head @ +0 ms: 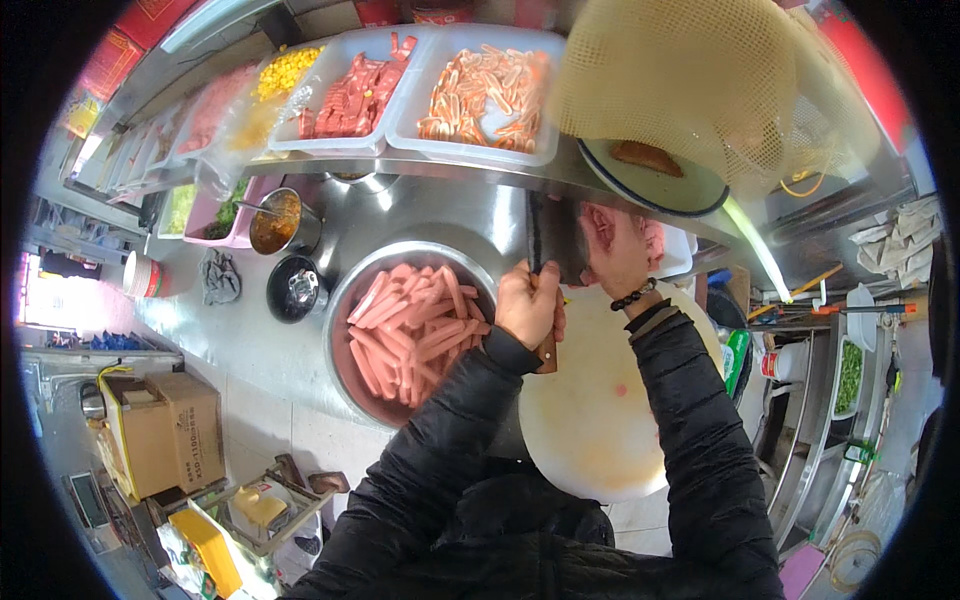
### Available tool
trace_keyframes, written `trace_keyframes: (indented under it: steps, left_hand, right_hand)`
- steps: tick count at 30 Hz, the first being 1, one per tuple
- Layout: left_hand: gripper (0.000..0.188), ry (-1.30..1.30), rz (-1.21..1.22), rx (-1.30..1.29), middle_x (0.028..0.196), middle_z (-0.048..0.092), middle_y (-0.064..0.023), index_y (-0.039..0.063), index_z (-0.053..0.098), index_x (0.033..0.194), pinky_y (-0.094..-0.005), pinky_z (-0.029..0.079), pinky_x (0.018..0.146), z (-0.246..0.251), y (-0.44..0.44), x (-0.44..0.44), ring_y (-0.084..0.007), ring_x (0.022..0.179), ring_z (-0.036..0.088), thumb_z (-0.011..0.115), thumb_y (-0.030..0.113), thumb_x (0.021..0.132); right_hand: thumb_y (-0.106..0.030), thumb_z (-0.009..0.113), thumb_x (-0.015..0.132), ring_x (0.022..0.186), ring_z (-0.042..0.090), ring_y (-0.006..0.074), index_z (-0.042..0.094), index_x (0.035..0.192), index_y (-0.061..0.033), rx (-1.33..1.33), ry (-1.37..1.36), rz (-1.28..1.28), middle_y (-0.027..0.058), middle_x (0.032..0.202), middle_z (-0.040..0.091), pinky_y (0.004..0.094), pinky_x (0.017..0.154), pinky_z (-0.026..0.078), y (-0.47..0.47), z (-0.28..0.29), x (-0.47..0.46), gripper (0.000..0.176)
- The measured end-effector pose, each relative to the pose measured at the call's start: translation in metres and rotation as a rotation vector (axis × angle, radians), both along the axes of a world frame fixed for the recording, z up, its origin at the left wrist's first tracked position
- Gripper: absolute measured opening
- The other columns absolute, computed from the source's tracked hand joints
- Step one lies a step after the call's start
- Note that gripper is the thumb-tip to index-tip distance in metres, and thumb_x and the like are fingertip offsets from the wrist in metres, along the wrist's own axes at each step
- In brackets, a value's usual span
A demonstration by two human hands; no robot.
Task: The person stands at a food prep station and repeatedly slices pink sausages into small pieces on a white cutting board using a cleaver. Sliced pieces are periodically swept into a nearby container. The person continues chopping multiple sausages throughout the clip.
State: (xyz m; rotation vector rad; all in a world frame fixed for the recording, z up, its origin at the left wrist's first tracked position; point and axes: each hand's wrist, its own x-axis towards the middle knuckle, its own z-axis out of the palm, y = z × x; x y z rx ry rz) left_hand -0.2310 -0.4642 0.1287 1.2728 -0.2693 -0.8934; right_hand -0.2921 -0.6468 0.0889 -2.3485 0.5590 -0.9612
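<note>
My left hand (529, 301) grips the wooden handle of a broad, dark cleaver (559, 234), its blade pointing away from me. Against the right side of the blade, my right hand (621, 251) is cupped around reddish raw meat (598, 226); how much it holds is partly hidden. Both hands are above the far part of a round white cutting board (592, 405), which bears small pink scraps. To the left of the board, a large steel bowl (341, 330) holds many pink sausage sticks (409, 330). Beyond my right hand, a white tray (681, 251) with more meat is partly covered.
A raised steel shelf (480, 174) with food trays (480, 150) and an enamel basin (652, 187) runs along the back, and a mesh sieve (675, 90) overhangs it. A steel pot of sauce (276, 225) and a black bowl (294, 289) stand left of the large bowl.
</note>
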Motion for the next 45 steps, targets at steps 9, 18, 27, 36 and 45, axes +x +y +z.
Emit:
trace_keyframes:
  steps: [9,18,27,36,45]
  left_hand:
    - [0.028,-0.023,0.149,0.000,0.069,0.059,-0.0083,-0.002,0.052,0.092,-0.0352,0.046,0.036,0.009,-0.001,0.003,-0.0186,0.042,0.056,0.056,0.017,0.111]
    - [0.033,0.042,0.370,-0.045,0.062,0.058,-0.0087,0.002,0.054,0.083,-0.0360,0.048,0.035,0.001,0.005,-0.008,-0.0208,0.042,0.057,0.057,0.021,0.110]
    - [0.013,-0.833,-0.307,0.456,0.068,0.064,-0.0081,0.004,0.062,0.095,-0.0380,0.046,0.046,0.011,0.149,-0.117,-0.0233,0.051,0.062,0.067,0.013,0.105]
    - [0.017,-1.644,-0.504,0.681,0.081,0.064,-0.0115,0.007,0.058,0.103,-0.0435,0.057,0.052,-0.039,0.071,-0.187,-0.0322,0.061,0.070,0.065,0.023,0.103]
    - [0.017,-1.470,-0.954,0.444,0.086,0.067,-0.0162,0.003,0.064,0.109,-0.0434,0.057,0.057,0.000,0.090,-0.216,-0.0307,0.071,0.073,0.065,0.018,0.100]
  right_hand:
    - [-0.009,0.061,0.105,0.118,0.070,0.0389,0.058,0.143,-0.0051,-0.115,0.208,0.229,0.0198,0.133,0.071,0.0443,0.097,0.058,-0.002,0.009,-0.031,0.038]
    - [-0.003,0.061,0.100,0.133,0.062,0.0418,0.054,0.146,0.0070,-0.273,0.167,0.413,0.0262,0.143,0.063,0.0491,0.115,0.049,0.011,0.021,-0.091,0.048]
    - [-0.008,0.068,0.099,0.144,0.051,0.0499,0.042,0.156,0.0072,0.148,0.295,-0.064,0.0327,0.153,0.053,0.0524,0.123,0.039,0.059,-0.032,-0.341,0.065]
    - [-0.018,0.073,0.095,0.155,0.031,0.0544,0.029,0.160,0.0107,0.203,0.317,-0.224,0.0357,0.159,0.040,0.0630,0.129,0.021,0.120,-0.040,-0.359,0.084]
    - [-0.017,0.075,0.095,0.152,0.033,0.0578,0.030,0.158,0.0117,0.160,0.280,-0.361,0.0366,0.157,0.042,0.0633,0.127,0.024,0.132,-0.045,-0.381,0.082]
